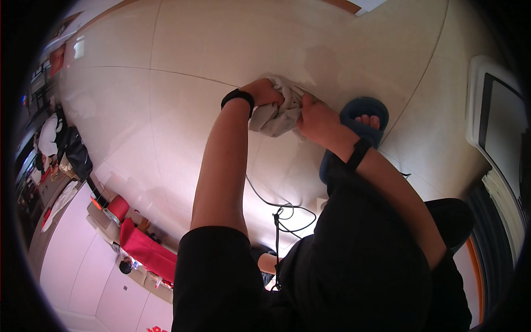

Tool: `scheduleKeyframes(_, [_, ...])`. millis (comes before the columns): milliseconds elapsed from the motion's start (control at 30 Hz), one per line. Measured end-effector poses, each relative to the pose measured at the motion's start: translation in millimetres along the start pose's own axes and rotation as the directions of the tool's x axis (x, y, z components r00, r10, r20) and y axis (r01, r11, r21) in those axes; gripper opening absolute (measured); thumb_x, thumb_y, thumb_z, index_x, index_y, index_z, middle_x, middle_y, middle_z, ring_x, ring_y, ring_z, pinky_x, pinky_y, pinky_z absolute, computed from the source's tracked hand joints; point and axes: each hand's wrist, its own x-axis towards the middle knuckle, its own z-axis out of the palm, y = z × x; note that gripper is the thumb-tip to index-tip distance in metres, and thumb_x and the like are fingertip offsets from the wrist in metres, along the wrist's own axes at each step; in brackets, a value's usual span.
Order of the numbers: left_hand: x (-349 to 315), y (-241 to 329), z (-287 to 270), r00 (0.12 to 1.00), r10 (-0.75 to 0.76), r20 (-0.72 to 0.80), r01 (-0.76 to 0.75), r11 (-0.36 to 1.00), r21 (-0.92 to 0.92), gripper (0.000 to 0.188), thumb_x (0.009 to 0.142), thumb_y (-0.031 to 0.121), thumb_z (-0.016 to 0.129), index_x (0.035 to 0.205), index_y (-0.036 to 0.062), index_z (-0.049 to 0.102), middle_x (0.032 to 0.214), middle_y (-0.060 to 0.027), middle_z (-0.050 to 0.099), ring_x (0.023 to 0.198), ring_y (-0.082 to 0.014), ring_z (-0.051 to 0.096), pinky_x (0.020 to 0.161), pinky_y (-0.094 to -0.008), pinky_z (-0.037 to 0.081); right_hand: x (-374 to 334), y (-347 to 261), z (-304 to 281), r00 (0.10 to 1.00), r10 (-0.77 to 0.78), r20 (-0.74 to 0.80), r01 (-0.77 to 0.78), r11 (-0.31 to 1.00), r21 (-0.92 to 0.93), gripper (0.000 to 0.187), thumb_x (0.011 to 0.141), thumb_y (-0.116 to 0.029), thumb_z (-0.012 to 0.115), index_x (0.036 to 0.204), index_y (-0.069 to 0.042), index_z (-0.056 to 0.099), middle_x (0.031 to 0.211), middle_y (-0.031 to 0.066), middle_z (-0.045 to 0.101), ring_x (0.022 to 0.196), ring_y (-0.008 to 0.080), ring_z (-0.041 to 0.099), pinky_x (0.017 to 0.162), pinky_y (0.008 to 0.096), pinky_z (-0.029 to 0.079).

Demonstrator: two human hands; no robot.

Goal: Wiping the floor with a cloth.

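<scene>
A crumpled light grey-beige cloth [275,123] is bunched up just above the tiled floor, or against it; I cannot tell which. My left hand [264,93], with a black band at the wrist, grips its upper left part, the fingers partly hidden in the folds. On the cloth's right side my right hand [319,119] is closed on it too, also with a black band at the wrist. Close to the right hand is my foot in a dark blue slipper [360,105].
Pale tiles [193,39] with thin joints cover the floor. A thin dark cord [282,206] hangs in loops below the cloth. A white-framed panel [500,110] stands at the right. At the lower left are a red cloth [146,249], a black bag [77,152] and clutter.
</scene>
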Motion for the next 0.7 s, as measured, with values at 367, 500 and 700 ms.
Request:
scheduleKeyframes(367, [-0.2, -22.0, 27.8, 0.985, -0.077, -0.153, -0.042, 0.756, -0.654, 0.047, 0.071, 0.017, 0.07, 0.111, -0.0064, 0.065, 0.104, -0.0153, 0.069, 0.092, -0.0258, 0.066, 0.08, -0.0356, 0.053, 9.0, -6.0, -4.3, 0.999, -0.036, 0.04, 0.032, 0.996, 0.083, 0.044, 0.086, -0.025, 0.06, 0.118, -0.001, 0.041, 0.103, 0.0252, 0.066, 0.095, 0.0435, 0.066, 0.082, 0.0509, 0.053])
scheduleKeyframes(500, [-2.5, -17.4, 34.0, 0.977, -0.111, -0.181, -0.077, 0.611, -0.788, 0.044, 0.072, 0.015, 0.069, 0.11, -0.006, 0.066, 0.103, -0.0155, 0.068, 0.09, -0.0263, 0.067, 0.079, -0.0349, 0.054, 12.8, -3.5, -0.1, 0.999, -0.039, 0.037, 0.036, 0.996, 0.076, 0.046, 0.085, -0.025, 0.061, 0.118, -0.001, 0.041, 0.105, 0.0259, 0.066, 0.098, 0.0433, 0.065, 0.083, 0.051, 0.053])
scheduleKeyframes(700, [1.1, -22.1, 44.0, 0.952, -0.135, -0.275, -0.153, 0.568, -0.808, 0.041, 0.072, 0.014, 0.069, 0.107, -0.0069, 0.066, 0.099, -0.0147, 0.069, 0.088, -0.0256, 0.066, 0.076, -0.0351, 0.053, 12.4, -8.7, -7.4, 0.997, -0.033, 0.069, 0.027, 0.996, 0.084, 0.046, 0.083, -0.023, 0.064, 0.115, -0.001, 0.041, 0.105, 0.0258, 0.066, 0.099, 0.0425, 0.065, 0.083, 0.0509, 0.053])
